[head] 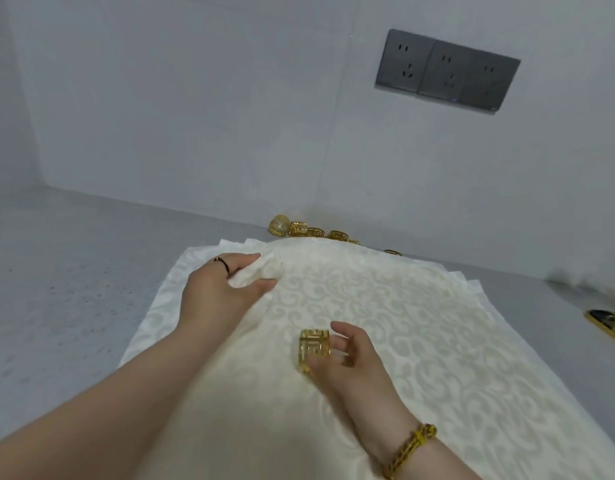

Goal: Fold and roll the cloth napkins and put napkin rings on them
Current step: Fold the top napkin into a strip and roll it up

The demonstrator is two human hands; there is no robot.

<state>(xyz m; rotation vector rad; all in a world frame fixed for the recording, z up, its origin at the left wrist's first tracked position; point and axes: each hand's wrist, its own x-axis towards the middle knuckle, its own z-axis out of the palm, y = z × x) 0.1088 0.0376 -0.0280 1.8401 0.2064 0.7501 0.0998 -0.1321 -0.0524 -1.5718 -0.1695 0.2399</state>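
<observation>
Head view: left hand (226, 282) grips the bunched far end of the napkin (385, 323); right hand (351, 355) holds a napkin ring (314, 348), likely for threading.

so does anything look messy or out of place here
Mildly: the stacked napkins are fanned unevenly, edges not lined up, and the spare gold rings lie tumbled behind them. Nothing looks damaged.

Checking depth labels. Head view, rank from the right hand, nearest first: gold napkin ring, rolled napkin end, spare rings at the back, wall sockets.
1. napkin ring: held by the right hand, at its fingers.
2. rolled napkin end: ahead-left, gripped by the left hand.
3. spare rings: farther back, beyond the napkin end.
4. wall sockets: farthest, high ahead-right.
</observation>
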